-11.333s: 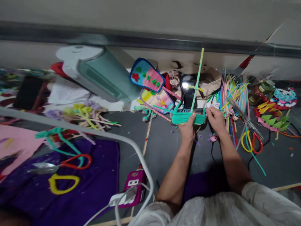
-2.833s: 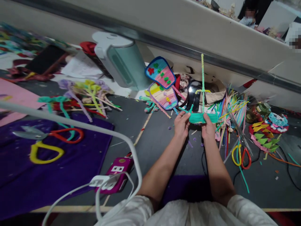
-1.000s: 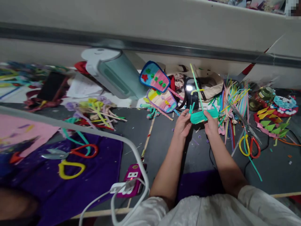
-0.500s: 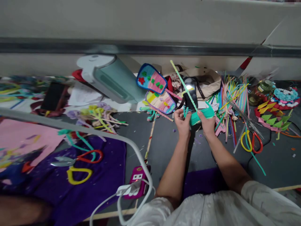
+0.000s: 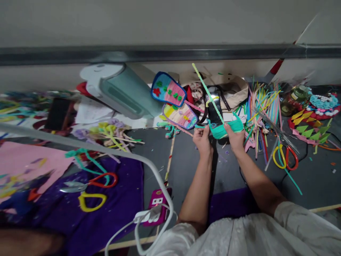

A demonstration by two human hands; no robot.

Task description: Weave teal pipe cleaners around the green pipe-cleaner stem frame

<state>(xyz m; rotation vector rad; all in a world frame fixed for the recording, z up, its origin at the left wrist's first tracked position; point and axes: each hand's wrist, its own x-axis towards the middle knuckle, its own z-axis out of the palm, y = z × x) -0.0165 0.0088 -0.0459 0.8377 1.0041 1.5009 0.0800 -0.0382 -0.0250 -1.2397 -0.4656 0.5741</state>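
Observation:
My right hand (image 5: 234, 138) grips a small teal panel (image 5: 225, 131) made of pipe cleaners, its thumb lying on the front. A long pale green pipe cleaner (image 5: 208, 93) sticks up from the panel and leans to the left. At the panel's left side, my left hand (image 5: 203, 141) pinches a teal pipe cleaner end (image 5: 200, 126) between thumb and fingers. A gap shows between this hand and the panel. Behind the hands lie two finished fan-shaped pieces, one blue-edged (image 5: 169, 89) and one yellow and pink (image 5: 179, 115).
Bundled pipe cleaners (image 5: 262, 106) and yellow-and-red scissors (image 5: 285, 158) lie to the right. Another pair of scissors (image 5: 93, 192) rests on purple cloth (image 5: 119, 213) at left. A white lamp arm (image 5: 149, 163) and a magenta power strip (image 5: 157, 199) stand left of my arms.
My left hand has moved left and slightly down, away from the panel, drawing the teal pipe cleaner end outward. My right hand still holds the panel. The camera view has shifted slightly.

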